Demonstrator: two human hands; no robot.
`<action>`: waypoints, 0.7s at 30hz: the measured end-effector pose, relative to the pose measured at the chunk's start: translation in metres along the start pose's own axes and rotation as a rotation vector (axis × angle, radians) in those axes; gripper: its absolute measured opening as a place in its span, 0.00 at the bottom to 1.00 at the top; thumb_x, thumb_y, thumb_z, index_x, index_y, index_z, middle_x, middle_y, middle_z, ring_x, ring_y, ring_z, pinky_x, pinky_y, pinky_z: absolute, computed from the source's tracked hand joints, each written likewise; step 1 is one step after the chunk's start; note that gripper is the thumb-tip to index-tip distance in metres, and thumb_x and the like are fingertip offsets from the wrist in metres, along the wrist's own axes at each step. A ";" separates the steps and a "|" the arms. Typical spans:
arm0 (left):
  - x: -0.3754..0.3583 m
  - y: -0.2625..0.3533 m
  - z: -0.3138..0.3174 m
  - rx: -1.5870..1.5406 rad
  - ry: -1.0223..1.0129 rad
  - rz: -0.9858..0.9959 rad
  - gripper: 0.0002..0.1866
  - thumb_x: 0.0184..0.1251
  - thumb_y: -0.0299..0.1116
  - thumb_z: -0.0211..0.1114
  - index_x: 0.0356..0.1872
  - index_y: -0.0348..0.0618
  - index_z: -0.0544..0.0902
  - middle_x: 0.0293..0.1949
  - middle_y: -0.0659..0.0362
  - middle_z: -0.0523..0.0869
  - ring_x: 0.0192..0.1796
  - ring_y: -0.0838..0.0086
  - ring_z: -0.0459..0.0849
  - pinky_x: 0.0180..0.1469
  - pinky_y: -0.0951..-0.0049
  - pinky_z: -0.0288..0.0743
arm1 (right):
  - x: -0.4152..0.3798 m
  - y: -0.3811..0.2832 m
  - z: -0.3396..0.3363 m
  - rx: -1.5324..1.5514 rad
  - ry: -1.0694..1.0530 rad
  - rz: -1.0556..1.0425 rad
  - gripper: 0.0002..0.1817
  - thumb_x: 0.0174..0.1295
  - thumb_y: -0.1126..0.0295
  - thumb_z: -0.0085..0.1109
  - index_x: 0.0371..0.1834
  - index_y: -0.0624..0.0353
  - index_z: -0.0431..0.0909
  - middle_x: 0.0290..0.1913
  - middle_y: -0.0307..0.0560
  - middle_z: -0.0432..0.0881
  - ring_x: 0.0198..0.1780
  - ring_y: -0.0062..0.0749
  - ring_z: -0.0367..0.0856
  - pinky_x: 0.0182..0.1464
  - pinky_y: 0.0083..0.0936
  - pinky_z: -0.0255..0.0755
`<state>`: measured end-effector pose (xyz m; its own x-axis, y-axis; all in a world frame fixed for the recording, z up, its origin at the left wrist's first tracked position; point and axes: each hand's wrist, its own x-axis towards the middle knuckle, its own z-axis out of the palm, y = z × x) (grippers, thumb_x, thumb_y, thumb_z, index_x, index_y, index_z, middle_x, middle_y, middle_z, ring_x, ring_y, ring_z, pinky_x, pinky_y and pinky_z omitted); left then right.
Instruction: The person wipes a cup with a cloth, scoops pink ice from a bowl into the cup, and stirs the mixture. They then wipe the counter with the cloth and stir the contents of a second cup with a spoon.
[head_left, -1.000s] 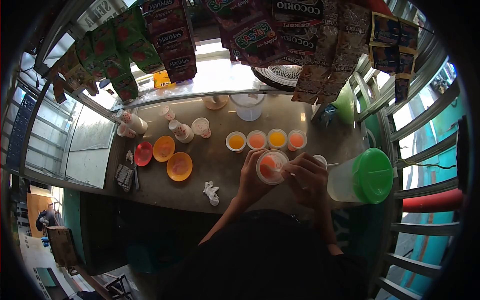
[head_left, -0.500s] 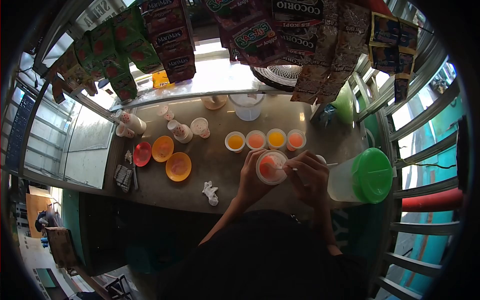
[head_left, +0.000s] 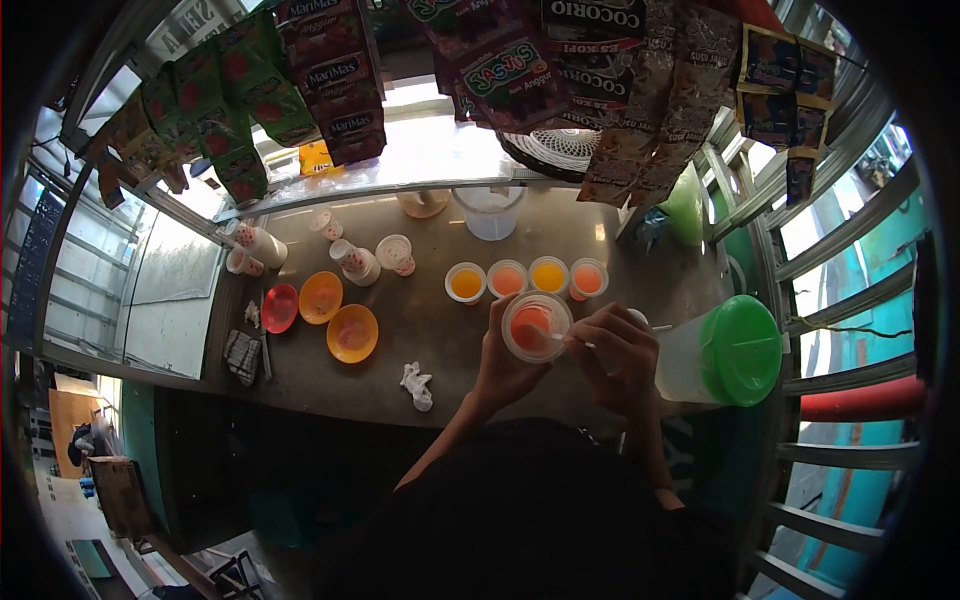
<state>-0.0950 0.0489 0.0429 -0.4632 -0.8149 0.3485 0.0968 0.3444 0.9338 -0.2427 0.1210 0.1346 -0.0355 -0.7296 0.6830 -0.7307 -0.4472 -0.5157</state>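
My left hand [head_left: 503, 365] is wrapped round a plastic cup [head_left: 536, 325] with a red-orange drink in it, tilted so its mouth faces me. In my right hand [head_left: 615, 352] is a white spoon [head_left: 567, 340], pinched near the cup's right rim, its lower end inside the cup. Just beyond stand several filled cups in a row: a yellow-orange drink [head_left: 466, 284], a pink one [head_left: 507, 280], another yellow-orange one [head_left: 548, 277] and a pink one [head_left: 588, 279] at the right end.
A jug with a green lid [head_left: 742, 350] stands right of my hands. To the left are orange plates [head_left: 352, 334], a red plate [head_left: 279, 308], stacked cups [head_left: 355, 262] and a crumpled tissue [head_left: 416, 387]. A clear container [head_left: 490, 215] stands behind. Drink sachets [head_left: 510, 75] hang overhead.
The cup in my left hand has shifted slightly left and up, and its mouth has turned more toward me. The spoon is still in my right hand, against the cup.
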 end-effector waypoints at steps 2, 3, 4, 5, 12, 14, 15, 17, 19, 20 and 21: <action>0.002 0.000 -0.003 0.018 -0.059 0.111 0.39 0.50 0.30 0.77 0.61 0.38 0.61 0.49 0.51 0.81 0.52 0.69 0.83 0.53 0.68 0.78 | -0.002 -0.001 0.002 0.077 0.007 -0.015 0.08 0.49 0.79 0.67 0.33 0.62 0.81 0.31 0.45 0.84 0.31 0.36 0.82 0.34 0.30 0.75; 0.003 0.000 -0.002 0.019 -0.058 0.110 0.39 0.50 0.30 0.77 0.61 0.38 0.61 0.49 0.51 0.81 0.52 0.69 0.83 0.53 0.68 0.78 | -0.001 -0.001 0.003 0.077 0.006 -0.015 0.08 0.49 0.79 0.67 0.33 0.62 0.81 0.31 0.45 0.84 0.31 0.36 0.82 0.34 0.30 0.75; 0.003 0.000 -0.002 0.008 -0.065 0.102 0.40 0.50 0.31 0.78 0.61 0.38 0.61 0.49 0.51 0.81 0.52 0.68 0.84 0.53 0.68 0.78 | 0.000 -0.001 0.003 0.033 0.011 -0.021 0.08 0.49 0.79 0.67 0.33 0.62 0.81 0.30 0.44 0.83 0.31 0.36 0.81 0.33 0.30 0.75; 0.004 0.001 -0.001 -0.003 -0.071 0.094 0.41 0.49 0.33 0.79 0.61 0.38 0.61 0.48 0.51 0.82 0.52 0.68 0.84 0.52 0.68 0.78 | 0.001 -0.001 0.003 -0.010 0.016 -0.028 0.08 0.49 0.79 0.67 0.33 0.62 0.81 0.30 0.44 0.83 0.31 0.36 0.81 0.33 0.30 0.75; -0.003 -0.010 -0.002 0.156 -0.083 0.036 0.40 0.47 0.33 0.81 0.57 0.38 0.63 0.48 0.51 0.82 0.49 0.67 0.85 0.49 0.66 0.80 | 0.003 -0.005 0.002 0.068 0.004 -0.015 0.08 0.49 0.80 0.66 0.33 0.62 0.81 0.29 0.44 0.82 0.30 0.36 0.81 0.33 0.30 0.75; 0.006 -0.005 -0.001 0.009 -0.074 0.151 0.37 0.47 0.30 0.81 0.54 0.39 0.64 0.52 0.49 0.80 0.52 0.66 0.84 0.51 0.66 0.79 | 0.004 -0.004 0.001 0.033 0.008 -0.011 0.08 0.49 0.80 0.66 0.33 0.62 0.80 0.29 0.44 0.82 0.31 0.36 0.81 0.33 0.30 0.75; 0.009 -0.003 -0.001 0.008 -0.074 0.151 0.37 0.47 0.30 0.81 0.54 0.39 0.64 0.52 0.49 0.80 0.52 0.66 0.84 0.51 0.66 0.79 | 0.004 -0.004 0.001 0.033 0.008 -0.010 0.08 0.49 0.80 0.66 0.33 0.62 0.80 0.29 0.44 0.82 0.31 0.36 0.81 0.33 0.30 0.75; 0.012 0.000 0.000 0.095 -0.010 0.272 0.35 0.45 0.29 0.81 0.53 0.40 0.68 0.55 0.48 0.78 0.58 0.61 0.80 0.56 0.64 0.76 | 0.001 -0.003 0.001 0.109 -0.021 -0.025 0.08 0.49 0.79 0.67 0.33 0.62 0.80 0.29 0.44 0.82 0.31 0.36 0.81 0.33 0.30 0.75; 0.012 0.002 -0.001 0.177 0.004 0.262 0.35 0.43 0.29 0.81 0.53 0.40 0.70 0.56 0.48 0.77 0.59 0.59 0.77 0.58 0.63 0.74 | 0.001 -0.002 0.001 0.043 0.013 -0.025 0.08 0.49 0.79 0.67 0.33 0.62 0.80 0.30 0.44 0.82 0.31 0.36 0.81 0.33 0.30 0.75; 0.012 0.002 -0.001 0.262 0.024 0.252 0.34 0.42 0.28 0.81 0.52 0.40 0.71 0.56 0.47 0.76 0.61 0.57 0.75 0.60 0.61 0.72 | 0.001 -0.002 0.001 -0.019 0.043 -0.030 0.08 0.49 0.79 0.67 0.33 0.62 0.80 0.30 0.44 0.82 0.31 0.36 0.81 0.33 0.30 0.75; 0.011 0.002 -0.001 0.261 0.024 0.253 0.34 0.42 0.28 0.81 0.52 0.40 0.71 0.56 0.47 0.76 0.61 0.57 0.75 0.60 0.61 0.72 | 0.001 -0.002 0.001 -0.021 0.042 -0.030 0.08 0.49 0.79 0.67 0.33 0.62 0.80 0.30 0.44 0.82 0.31 0.36 0.81 0.33 0.30 0.75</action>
<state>-0.0990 0.0404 0.0491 -0.4324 -0.6985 0.5702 -0.0238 0.6410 0.7671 -0.2408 0.1205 0.1353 -0.0418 -0.6933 0.7195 -0.7459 -0.4575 -0.4841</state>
